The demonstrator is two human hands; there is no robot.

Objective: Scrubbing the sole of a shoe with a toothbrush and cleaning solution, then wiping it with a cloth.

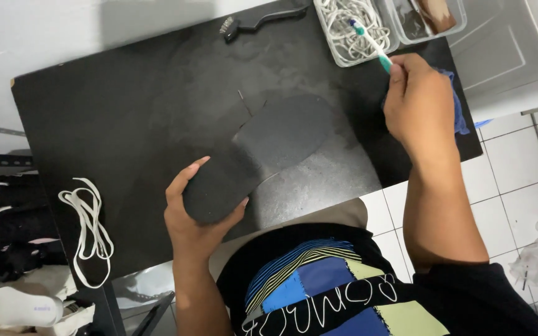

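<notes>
Nearest the camera: the person's dark shirt (337, 292) with blue, yellow-green and striped blocks, seen from above.

Left hand (195, 214): grip closed on the heel end of a black shoe insole (263, 152), thumb on the left edge, fingertips wrapped around the lower right edge. Insole lies flat on the black desk (126, 118), heel toward the person, toe pointing up and right, near the desk's middle. Desk surface around the toe end looks greyish, wet or scuffed.

Right hand (420, 102): grip closed on a toothbrush (370, 41) with a white and teal handle; brush head points up and left, over a clear plastic tray (331, 43) of white laces. Hand sits at the desk's right edge, well apart from the insole. Blue cloth (459, 109) shows beside and under this hand.

Other items:
- second clear tray (456, 22), just right of the first, with a brown object inside; cannot tell what it is.
- black-handled brush (256, 22) at the far edge of the desk.
- loose white shoelace (88, 230) at the desk's left near corner.
- black and white shoes (14, 249) piled left of the desk.
- white tiled floor (518, 186) on the right.
</notes>
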